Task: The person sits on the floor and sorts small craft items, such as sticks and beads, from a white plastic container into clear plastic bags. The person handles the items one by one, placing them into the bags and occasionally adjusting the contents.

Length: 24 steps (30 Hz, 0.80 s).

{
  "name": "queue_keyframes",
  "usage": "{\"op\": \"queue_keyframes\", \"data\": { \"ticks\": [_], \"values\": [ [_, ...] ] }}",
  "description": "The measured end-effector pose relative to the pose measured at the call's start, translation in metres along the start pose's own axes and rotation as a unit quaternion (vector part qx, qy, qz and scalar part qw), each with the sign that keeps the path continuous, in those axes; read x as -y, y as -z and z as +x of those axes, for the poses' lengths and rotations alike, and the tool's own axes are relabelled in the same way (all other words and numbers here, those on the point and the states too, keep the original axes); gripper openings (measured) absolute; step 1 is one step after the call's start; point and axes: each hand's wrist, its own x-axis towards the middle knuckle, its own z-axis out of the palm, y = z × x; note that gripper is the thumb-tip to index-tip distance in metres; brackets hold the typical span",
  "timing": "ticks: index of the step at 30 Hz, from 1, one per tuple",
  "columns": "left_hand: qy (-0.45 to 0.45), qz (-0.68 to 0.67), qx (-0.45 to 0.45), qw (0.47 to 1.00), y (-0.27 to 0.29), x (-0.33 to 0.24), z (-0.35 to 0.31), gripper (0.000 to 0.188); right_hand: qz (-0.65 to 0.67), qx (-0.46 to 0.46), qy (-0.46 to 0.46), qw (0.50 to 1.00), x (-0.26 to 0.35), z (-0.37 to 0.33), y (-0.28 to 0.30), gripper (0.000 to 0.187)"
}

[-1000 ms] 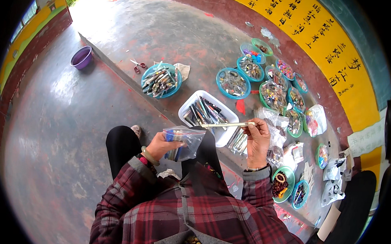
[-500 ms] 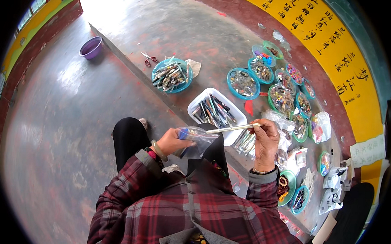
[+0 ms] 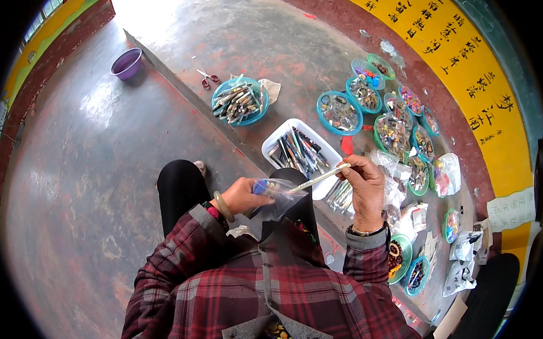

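Observation:
My left hand (image 3: 244,196) is closed on a clear plastic bag (image 3: 280,205) with something blue in it, above my lap. Between the thumb and fingers of my right hand (image 3: 367,188) is a slim whitish pen (image 3: 320,177). It slants down to the left, and its lower end is at the mouth of the bag; whether it is fully inside I cannot tell. Just beyond my hands stands a white plastic basin (image 3: 268,146) holding several dark and light pens (image 3: 305,151). A bundle of whitish pens (image 3: 340,197) lies beside it, partly behind my right hand.
A blue basket (image 3: 258,116) of pens stands past a step edge, with scissors (image 3: 207,79) near it. Several round baskets of small parts, such as a blue one (image 3: 321,120), crowd the right side with plastic bags (image 3: 448,174). A purple basin (image 3: 127,64) sits far left.
The pen has tilted more steeply, its lower end moving down toward the bag's mouth. My right hand has turned and shifted slightly left and up. My left hand keeps its grip.

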Motion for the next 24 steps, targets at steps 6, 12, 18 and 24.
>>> {"op": "queue_keyframes", "data": {
  "ticks": [6, 12, 18, 24],
  "values": [
    [-0.031, -0.036, -0.003, 0.999, -0.002, -0.006, -0.001, 0.029, -0.008, 0.051, -0.059, 0.997, -0.001, 0.004, -0.017, 0.017],
    [-0.024, -0.053, -0.015, 0.998, -0.001, -0.011, -0.002, 0.029, -0.072, 0.113, -0.119, 0.984, -0.016, 0.011, -0.038, 0.017],
    [-0.022, -0.108, -0.038, 0.993, 0.000, -0.007, -0.001, 0.030, -0.176, 0.120, -0.112, 0.971, -0.034, 0.009, -0.055, 0.015],
    [-0.033, -0.143, -0.047, 0.988, 0.000, -0.006, 0.000, 0.031, -0.333, 0.120, 0.124, 0.927, -0.051, 0.009, -0.061, 0.013]
  ]
}}
